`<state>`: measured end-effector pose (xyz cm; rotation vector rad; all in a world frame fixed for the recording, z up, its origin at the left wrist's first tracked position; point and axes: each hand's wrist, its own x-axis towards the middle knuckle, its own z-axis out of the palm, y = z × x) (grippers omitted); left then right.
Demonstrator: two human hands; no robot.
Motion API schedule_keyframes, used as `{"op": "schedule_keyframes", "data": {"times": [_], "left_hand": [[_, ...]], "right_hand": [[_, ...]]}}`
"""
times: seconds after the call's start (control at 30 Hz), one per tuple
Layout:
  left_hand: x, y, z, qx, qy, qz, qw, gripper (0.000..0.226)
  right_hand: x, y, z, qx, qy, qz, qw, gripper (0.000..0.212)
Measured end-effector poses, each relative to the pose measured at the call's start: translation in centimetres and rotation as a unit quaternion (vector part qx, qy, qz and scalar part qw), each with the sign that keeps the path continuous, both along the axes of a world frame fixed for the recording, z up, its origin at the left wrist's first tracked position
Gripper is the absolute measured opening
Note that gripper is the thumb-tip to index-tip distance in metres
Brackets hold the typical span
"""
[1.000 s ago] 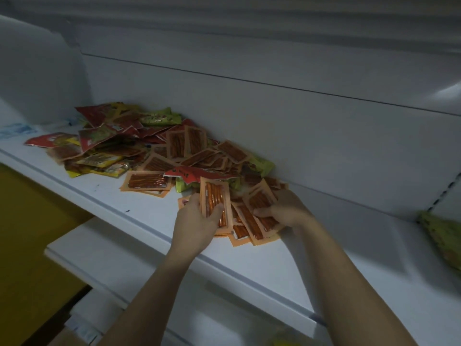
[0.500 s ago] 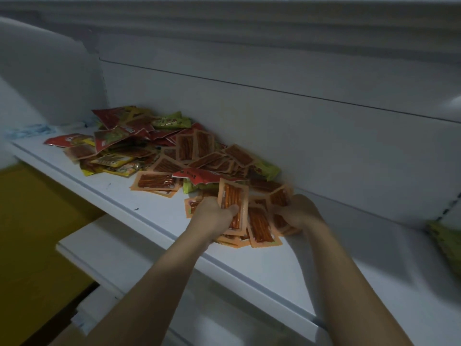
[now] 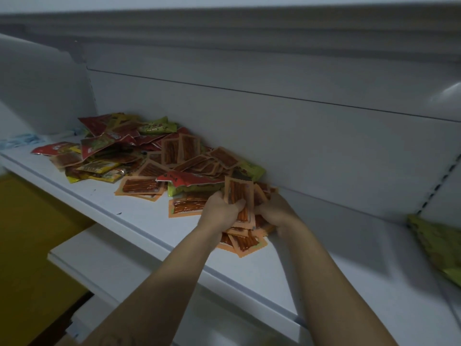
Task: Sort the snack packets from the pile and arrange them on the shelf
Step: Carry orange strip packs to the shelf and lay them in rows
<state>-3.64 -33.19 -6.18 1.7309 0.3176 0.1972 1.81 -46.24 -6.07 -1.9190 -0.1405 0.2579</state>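
A mixed pile of snack packets (image 3: 139, 156), red, yellow, green and orange, lies on the white shelf (image 3: 139, 221) against the back panel. At its right end is a bunch of orange packets (image 3: 245, 242) showing brown sticks. My left hand (image 3: 220, 212) grips one upright orange packet (image 3: 238, 189) with the thumb across its front. My right hand (image 3: 273, 212) is curled round the right side of the same bunch, its fingers hidden among the packets. The two hands nearly touch. More orange packets lie flat under and in front of both hands.
A green-yellow packet (image 3: 439, 245) lies at the far right of the shelf. A lower white shelf (image 3: 104, 265) juts out beneath. A white side panel (image 3: 42, 91) closes the left end, with a bluish item (image 3: 20, 141) near it. Bare shelf lies between my hands and the green-yellow packet.
My hands have drawn together, gathering the spread orange packets into a tighter bunch. The upright packet in my left hand now stands against the right hand's packets.
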Motion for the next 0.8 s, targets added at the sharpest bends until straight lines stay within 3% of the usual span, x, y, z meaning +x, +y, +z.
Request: {"op": "schedule_keyframes", "data": {"times": [0.17,0.37,0.57,0.7,0.8], "left_hand": [[0.1,-0.4,-0.3,0.008,-0.025,0.011,1.0,0.014],[0.2,0.5,-0.2,-0.04,-0.006,0.014,0.999,0.007],[0.3,0.5,-0.5,-0.102,-0.04,0.036,0.993,0.011],[0.7,0.3,-0.9,-0.13,-0.087,0.053,0.986,0.018],[1.3,0.2,-1.3,-0.132,-0.106,0.077,0.983,0.018]], "right_hand": [[-0.1,-0.5,0.1,0.094,0.048,-0.021,0.994,0.015],[0.4,-0.7,0.0,0.252,0.071,-0.107,0.959,0.013],[1.8,-2.1,0.7,0.259,-0.013,-0.164,0.952,0.003],[2.3,-4.3,1.5,0.368,0.001,-0.055,0.928,0.015],[1.6,-4.1,1.3,0.342,0.087,0.033,0.935,0.03]]}}
